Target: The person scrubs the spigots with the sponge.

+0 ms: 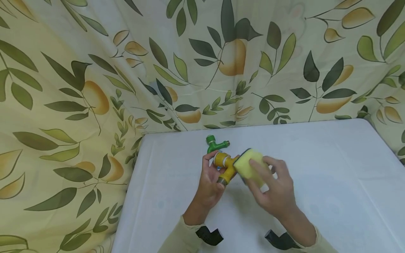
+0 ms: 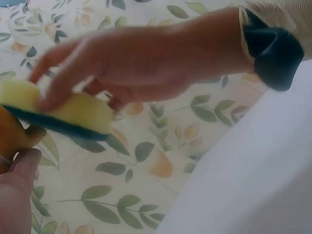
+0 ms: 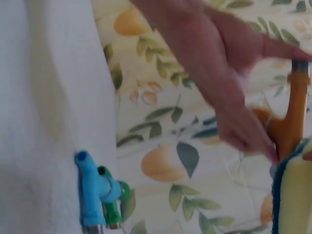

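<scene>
A patterned curtain (image 1: 202, 105), printed with leaves and orange fruit, takes up the most room, hanging behind the table and down its left side. Next in size comes the white-covered table (image 1: 332, 186), whose far edge meets the cloth. Two pale sleeves, the left sleeve (image 1: 178, 239) and the right sleeve (image 1: 322, 244), reach in over the near part of the table. The left hand (image 1: 209, 186) holds a tap, with the thumb at its metal end and the fingers up by its ribbed collar; the right hand (image 1: 276, 195) grips a sponge, fingers spread over its soft face. That yellow sponge (image 1: 245, 164) has its dark scouring side turned to the tap and touching it, so part of the tap is covered. The yellow tap (image 1: 230, 167) is held up above the table, between the two hands. A blue tap (image 3: 90, 183) lies on the table; from the head view the left hand and yellow tap block all but slivers of it. Just beside it is the green tap (image 1: 215, 145), partly behind the blue one in the right wrist view. Smallest are the dark wrist pieces (image 1: 209, 236), one at each cuff.
</scene>
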`<state>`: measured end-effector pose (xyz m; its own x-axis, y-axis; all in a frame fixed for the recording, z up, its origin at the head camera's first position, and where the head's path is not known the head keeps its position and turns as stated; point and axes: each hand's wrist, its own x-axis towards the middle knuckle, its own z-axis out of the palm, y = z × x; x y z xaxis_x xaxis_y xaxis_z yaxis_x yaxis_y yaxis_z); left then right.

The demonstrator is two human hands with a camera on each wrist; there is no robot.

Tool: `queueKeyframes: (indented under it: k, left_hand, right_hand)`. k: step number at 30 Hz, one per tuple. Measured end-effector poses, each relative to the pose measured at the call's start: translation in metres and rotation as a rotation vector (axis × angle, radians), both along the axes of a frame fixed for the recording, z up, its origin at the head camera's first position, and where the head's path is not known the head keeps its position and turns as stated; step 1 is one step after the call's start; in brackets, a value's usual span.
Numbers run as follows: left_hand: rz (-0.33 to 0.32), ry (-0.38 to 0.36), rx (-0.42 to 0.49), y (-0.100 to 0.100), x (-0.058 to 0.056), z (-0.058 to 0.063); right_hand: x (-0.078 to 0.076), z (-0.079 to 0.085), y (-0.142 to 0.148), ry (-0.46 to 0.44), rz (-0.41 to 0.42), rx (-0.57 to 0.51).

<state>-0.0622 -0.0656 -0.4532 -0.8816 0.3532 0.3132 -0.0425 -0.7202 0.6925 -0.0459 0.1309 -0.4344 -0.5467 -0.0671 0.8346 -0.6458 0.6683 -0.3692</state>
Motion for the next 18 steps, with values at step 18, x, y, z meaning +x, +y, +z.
queueKeyframes:
  k: [18]
  left_hand:
    - [-0.02, 0.286, -0.175, -0.006, -0.003, -0.002]
  right_hand:
    - [0.007, 0.012, 0.013, -0.385, 0.166, 0.021]
